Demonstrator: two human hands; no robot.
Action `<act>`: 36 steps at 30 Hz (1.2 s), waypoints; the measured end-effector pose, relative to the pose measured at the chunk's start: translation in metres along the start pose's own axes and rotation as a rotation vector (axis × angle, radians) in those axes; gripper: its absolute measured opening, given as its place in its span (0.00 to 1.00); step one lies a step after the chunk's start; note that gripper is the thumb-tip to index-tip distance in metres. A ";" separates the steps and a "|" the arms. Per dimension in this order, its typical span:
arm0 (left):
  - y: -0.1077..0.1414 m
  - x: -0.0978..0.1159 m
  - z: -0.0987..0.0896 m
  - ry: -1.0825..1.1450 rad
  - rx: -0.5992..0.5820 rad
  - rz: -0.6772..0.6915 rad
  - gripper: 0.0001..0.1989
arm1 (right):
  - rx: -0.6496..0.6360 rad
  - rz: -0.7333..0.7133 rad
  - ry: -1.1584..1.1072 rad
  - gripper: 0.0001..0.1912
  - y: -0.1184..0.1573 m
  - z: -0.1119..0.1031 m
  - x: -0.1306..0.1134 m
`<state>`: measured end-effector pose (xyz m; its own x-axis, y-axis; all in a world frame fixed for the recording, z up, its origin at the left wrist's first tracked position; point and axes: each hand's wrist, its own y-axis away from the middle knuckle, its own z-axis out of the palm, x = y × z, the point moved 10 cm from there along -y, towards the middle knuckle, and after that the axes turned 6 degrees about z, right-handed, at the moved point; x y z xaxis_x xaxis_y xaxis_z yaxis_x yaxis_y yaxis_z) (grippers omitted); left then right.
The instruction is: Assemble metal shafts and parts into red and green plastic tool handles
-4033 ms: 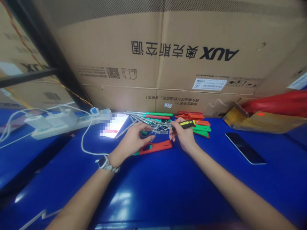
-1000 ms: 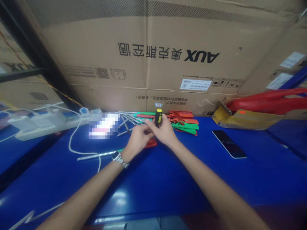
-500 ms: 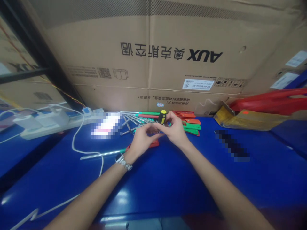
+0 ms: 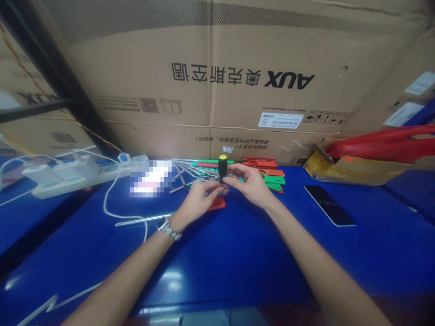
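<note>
On the glossy blue worktop [image 4: 238, 253], toward its back left corner, lies a long white plastic power strip [image 4: 59, 188]. Next, a thin silver metal rod [image 4: 132, 222] runs toward the left hand [image 4: 195, 199], whose fingers are curled with the thumb near the fingertips; whether they pinch something small I cannot tell. A flat orange-red plastic handle [image 4: 218, 204] shows beneath it.

Near the worktop's back edge, the screwdriver with a black handle and yellow cap [image 4: 222, 168] stands upright between the hands, shaft hidden. The right hand [image 4: 251, 181] is nearly closed, thumb and fingers on its handle. It should be light, stiff and hard to damage, not slippery, and best taken around the thick handle below the cap.

Further right, well apart, lies a flat black phone [image 4: 329, 206].

Counted: one power strip, at least two white plugs [image 4: 76, 167] on it, one screwdriver, one black phone, at least two green plastic handles [image 4: 276, 179] right of centre; the heaped silver rods [image 4: 185, 170] overlap too much to count.
</note>
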<state>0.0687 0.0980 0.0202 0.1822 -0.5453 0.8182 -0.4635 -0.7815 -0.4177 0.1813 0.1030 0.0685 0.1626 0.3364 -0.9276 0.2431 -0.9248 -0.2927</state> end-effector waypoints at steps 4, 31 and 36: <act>-0.002 -0.002 -0.005 -0.001 0.146 -0.032 0.10 | 0.137 0.001 0.031 0.11 0.001 -0.002 0.009; 0.001 0.006 -0.005 -0.032 0.248 -0.015 0.05 | 0.253 -0.038 0.113 0.14 0.011 -0.003 0.014; 0.004 0.014 0.000 -0.170 0.100 0.050 0.10 | -0.114 0.023 0.108 0.13 0.006 0.009 0.004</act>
<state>0.0695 0.0876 0.0302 0.3089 -0.6211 0.7203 -0.3890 -0.7736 -0.5003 0.1748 0.0972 0.0609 0.2695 0.3382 -0.9017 0.3439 -0.9084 -0.2379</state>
